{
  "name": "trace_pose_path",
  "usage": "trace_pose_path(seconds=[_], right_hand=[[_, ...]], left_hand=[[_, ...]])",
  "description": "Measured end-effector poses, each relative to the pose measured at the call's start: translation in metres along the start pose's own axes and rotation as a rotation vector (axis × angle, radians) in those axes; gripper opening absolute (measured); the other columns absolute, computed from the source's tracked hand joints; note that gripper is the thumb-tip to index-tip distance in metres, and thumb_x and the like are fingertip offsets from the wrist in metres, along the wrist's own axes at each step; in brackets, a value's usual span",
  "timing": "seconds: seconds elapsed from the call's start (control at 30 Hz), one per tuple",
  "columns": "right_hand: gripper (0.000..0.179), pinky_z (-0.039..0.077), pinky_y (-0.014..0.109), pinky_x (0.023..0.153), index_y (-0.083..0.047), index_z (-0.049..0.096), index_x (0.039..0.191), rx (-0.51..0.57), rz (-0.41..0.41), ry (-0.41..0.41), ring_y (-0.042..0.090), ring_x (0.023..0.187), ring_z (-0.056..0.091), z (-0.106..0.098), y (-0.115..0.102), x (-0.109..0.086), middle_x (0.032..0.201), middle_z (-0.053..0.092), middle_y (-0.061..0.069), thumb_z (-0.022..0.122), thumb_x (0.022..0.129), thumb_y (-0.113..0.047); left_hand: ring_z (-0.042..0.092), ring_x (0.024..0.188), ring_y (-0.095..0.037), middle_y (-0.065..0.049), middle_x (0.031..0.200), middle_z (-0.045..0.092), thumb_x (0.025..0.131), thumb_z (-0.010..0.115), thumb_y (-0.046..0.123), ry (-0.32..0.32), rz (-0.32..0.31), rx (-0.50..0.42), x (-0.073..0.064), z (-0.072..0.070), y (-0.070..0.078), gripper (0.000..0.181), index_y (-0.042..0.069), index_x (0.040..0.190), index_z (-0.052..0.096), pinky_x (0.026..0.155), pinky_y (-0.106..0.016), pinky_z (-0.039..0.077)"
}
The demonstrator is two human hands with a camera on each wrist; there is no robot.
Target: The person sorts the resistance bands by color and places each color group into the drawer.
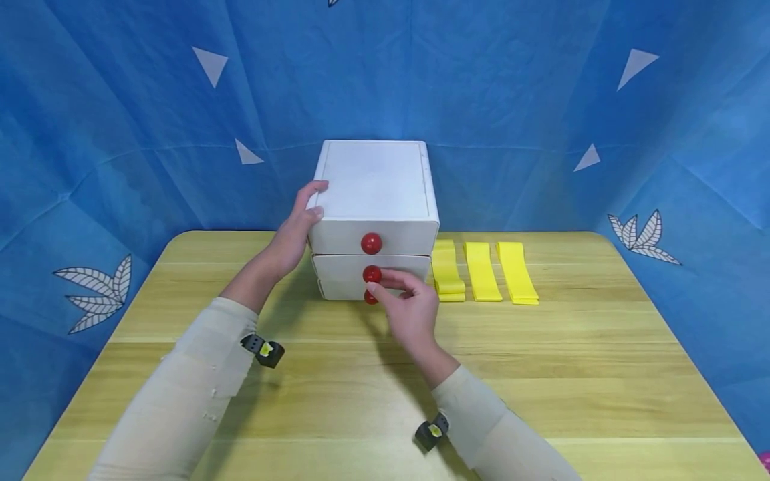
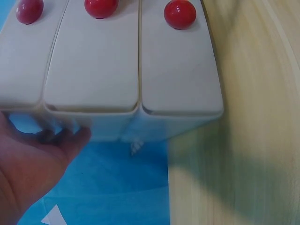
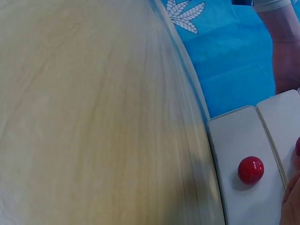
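Note:
A white three-drawer cabinet [image 1: 373, 180] with round red knobs sits at the back of the table. My right hand [image 1: 414, 304] pinches the middle drawer's red knob [image 1: 371, 273] between thumb and forefinger. Below it, the bottom drawer's knob [image 3: 251, 169] shows in the right wrist view. Spread against the cabinet's left side, my left hand [image 1: 295, 230] has its thumb and a fingertip over the top edge. In the left wrist view the left hand [image 2: 37, 164] rests along that side, and the drawer fronts stand nearly flush.
Three folded yellow strips, a left one [image 1: 447, 270], a middle one [image 1: 481, 270] and a right one [image 1: 517, 272], lie right of the cabinet. The wooden table [image 1: 337, 401] reaches toward me. A blue curtain [image 1: 499, 100] hangs close behind.

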State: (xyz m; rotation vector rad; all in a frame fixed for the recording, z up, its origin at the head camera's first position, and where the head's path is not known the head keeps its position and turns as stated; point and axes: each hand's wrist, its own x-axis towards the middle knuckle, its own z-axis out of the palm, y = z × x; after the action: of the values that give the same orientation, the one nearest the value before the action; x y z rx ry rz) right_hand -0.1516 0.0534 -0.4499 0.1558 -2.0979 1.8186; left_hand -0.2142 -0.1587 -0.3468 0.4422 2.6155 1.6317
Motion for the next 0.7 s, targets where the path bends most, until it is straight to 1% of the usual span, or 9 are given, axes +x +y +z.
trace_pose_path(seconds=[0.23,0.47,0.57,0.7], right_hand=[[0.021,0.048,0.032,0.063,-0.017,0.079,0.102,-0.016,-0.015,0.008,0.009,0.086,0.067,0.002,-0.002,0.001,0.093,0.073,-0.011,0.084,0.083,-0.019],[0.023,0.048,0.029,0.059,-0.015,0.079,0.104,-0.022,-0.039,0.026,0.009,0.085,0.068,0.003,0.001,-0.002,0.094,0.074,-0.009,0.084,0.082,-0.016],[0.024,0.048,0.028,0.059,-0.014,0.079,0.104,-0.031,-0.016,0.019,0.008,0.085,0.068,0.002,0.005,-0.006,0.093,0.074,-0.008,0.085,0.081,-0.015],[0.022,0.05,0.029,0.06,-0.012,0.079,0.1,-0.04,0.039,0.005,0.011,0.087,0.067,0.001,0.011,-0.013,0.094,0.074,-0.006,0.086,0.08,-0.014]], left_hand=[[0.005,0.148,-0.023,0.0,0.164,0.005,0.103,0.025,0.036,0.003,0.001,-0.024,0.001,0.0,0.0,0.054,0.03,0.156,0.018,0.112,-0.063,0.011],[0.005,0.148,-0.023,0.0,0.164,0.005,0.103,0.025,0.036,0.001,0.008,-0.034,0.002,-0.001,-0.002,0.054,0.03,0.156,0.018,0.112,-0.063,0.011],[0.004,0.148,-0.023,0.0,0.164,0.005,0.103,0.025,0.036,-0.001,0.009,-0.035,0.002,-0.001,-0.001,0.054,0.029,0.156,0.018,0.112,-0.063,0.01],[0.005,0.148,-0.024,0.0,0.164,0.005,0.103,0.025,0.036,-0.002,0.008,-0.033,0.001,-0.001,0.0,0.054,0.03,0.156,0.018,0.112,-0.064,0.011]])
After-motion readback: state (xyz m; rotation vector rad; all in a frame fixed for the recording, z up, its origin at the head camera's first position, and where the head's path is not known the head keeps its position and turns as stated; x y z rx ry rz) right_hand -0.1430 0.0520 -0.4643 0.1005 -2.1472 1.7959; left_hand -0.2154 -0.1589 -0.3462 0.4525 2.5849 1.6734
